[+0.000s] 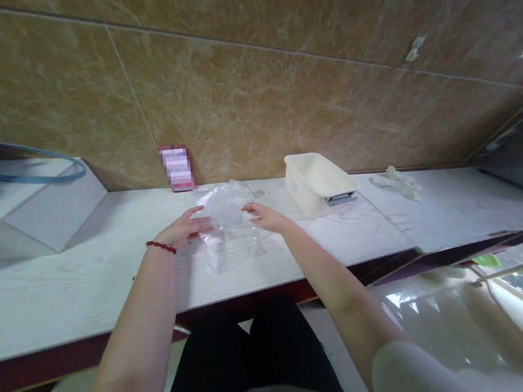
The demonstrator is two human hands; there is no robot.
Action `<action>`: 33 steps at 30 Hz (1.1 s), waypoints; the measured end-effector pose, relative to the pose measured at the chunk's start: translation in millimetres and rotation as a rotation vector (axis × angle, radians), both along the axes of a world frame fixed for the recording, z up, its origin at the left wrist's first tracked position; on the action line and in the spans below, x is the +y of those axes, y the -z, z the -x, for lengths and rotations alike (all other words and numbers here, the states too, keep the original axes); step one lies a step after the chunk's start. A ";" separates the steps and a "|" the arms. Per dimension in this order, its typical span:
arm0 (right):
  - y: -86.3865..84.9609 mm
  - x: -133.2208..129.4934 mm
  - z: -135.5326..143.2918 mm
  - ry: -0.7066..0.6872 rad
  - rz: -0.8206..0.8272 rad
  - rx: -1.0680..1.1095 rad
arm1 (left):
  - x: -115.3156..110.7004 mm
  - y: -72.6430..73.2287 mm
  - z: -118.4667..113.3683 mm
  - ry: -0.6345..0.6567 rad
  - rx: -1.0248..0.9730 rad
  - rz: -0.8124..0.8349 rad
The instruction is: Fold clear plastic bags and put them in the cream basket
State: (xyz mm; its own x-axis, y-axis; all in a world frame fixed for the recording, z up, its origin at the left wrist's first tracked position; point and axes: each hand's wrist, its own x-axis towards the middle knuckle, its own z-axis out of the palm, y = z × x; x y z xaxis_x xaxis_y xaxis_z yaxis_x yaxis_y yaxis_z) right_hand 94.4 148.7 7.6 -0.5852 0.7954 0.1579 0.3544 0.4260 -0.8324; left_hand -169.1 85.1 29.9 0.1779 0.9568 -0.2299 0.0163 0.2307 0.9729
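A crumpled clear plastic bag (228, 206) lies on the white wood-grain counter (151, 291) between my two hands. My left hand (185, 228), with a red braided bracelet (161, 247) at its wrist, reaches to the bag's left side. Its fingers are spread and slightly blurred against the film. On the opposite side, the curled fingers of my right hand (266, 216) grip the bag's right edge. Part of the see-through film hangs loosely toward the counter's front. A cream plastic bin (304, 189) with a grey latch stands right of my right hand.
A phone (179, 168) leans against the brown tiled wall (236, 113). At the left sits a white angular box (61, 204) with a blue strap (35, 177) over it. Crumpled whitish material (395, 182) lies right of the bin. A dark appliance (518, 149) fills the far right.
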 end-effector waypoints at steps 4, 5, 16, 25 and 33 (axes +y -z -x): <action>10.8 9.6 -9.5 -0.062 -0.139 -0.022 | 3.9 6.4 1.2 0.121 -0.066 -0.013; 14.0 10.0 -11.1 -0.056 -0.175 -0.021 | 4.5 6.9 0.8 0.150 -0.073 -0.014; 1.4 0.7 -7.2 0.148 -0.622 0.011 | 8.3 5.0 -7.6 0.120 -0.090 -0.106; 1.0 -3.2 -16.2 -0.079 -0.513 -0.269 | 19.0 12.9 -10.2 -0.145 0.234 -0.203; -1.6 -3.6 -14.2 -0.112 -0.504 -0.288 | 17.0 9.5 16.4 -0.110 0.831 -0.359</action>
